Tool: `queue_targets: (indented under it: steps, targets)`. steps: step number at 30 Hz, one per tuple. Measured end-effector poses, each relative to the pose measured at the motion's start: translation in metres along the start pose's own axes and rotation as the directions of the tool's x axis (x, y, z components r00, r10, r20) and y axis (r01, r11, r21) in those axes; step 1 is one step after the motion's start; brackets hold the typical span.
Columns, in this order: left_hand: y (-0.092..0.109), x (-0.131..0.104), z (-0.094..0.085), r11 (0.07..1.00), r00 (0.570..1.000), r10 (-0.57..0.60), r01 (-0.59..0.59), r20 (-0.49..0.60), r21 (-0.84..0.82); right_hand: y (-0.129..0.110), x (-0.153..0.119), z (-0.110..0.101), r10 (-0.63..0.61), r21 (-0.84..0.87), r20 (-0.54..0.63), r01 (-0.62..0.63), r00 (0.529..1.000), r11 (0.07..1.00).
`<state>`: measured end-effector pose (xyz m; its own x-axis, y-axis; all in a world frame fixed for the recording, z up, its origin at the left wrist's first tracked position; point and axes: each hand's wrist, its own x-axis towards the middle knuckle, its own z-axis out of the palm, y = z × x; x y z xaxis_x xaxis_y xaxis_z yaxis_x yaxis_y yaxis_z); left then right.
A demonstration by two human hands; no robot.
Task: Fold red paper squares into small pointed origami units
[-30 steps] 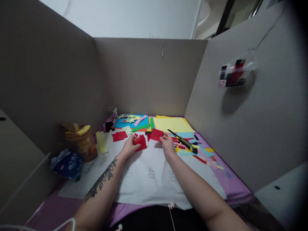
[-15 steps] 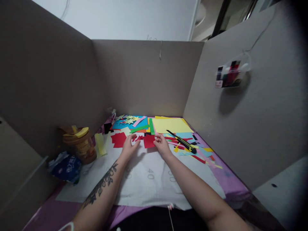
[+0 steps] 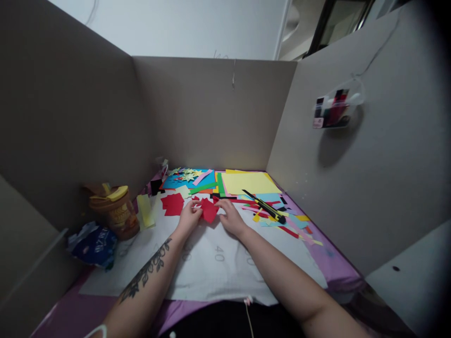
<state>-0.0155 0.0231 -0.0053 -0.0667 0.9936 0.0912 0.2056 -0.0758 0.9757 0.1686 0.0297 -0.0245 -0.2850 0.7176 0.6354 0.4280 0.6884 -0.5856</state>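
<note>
Item: red paper piece [image 3: 209, 210], lying flat on the white mat [image 3: 211, 263], between the two hands and touched by both.

Left hand [image 3: 189, 218]: palm down, fingers loosely curled, fingertips resting on the near-left edge of the red piece. Whether it actually pinches the paper cannot be told from this view.

Right hand [image 3: 230, 218]: palm down, fingers spread a little and laid on the mat at the red piece's right edge; it presses rather than grips, so far as can be seen.

Handling note (a judgement): thin craft paper, very light, limp at the corners, easily creased or torn. It will likely slide on the smooth mat unless pinned by a fingertip. Best taken at an edge or corner, pinched between thumb and forefinger; lifting from the flat middle would be awkward.

Nearby:
- second red piece [image 3: 172, 204], just left of the hands, untouched.
- craft knife [image 3: 265, 207], black and yellow, lying among coloured scraps [image 3: 282, 220] to the right.
- yellow sheet [image 3: 250, 183] and blue sheet [image 3: 190, 180] at the back, the blue one strewn with small paper stars.
- brown jar [image 3: 114, 211] and a crumpled blue packet [image 3: 94, 244] at far left.
</note>
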Motion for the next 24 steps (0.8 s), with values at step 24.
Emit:
queue_targets:
  steps: [24]
  targets:
    - [0.012, 0.000, -0.004, 0.976, 0.996, -0.029, 0.046, 0.084, -0.211, -0.011, 0.002, -0.001, 0.158, 0.246, -0.095, -0.130, 0.983, 0.961]
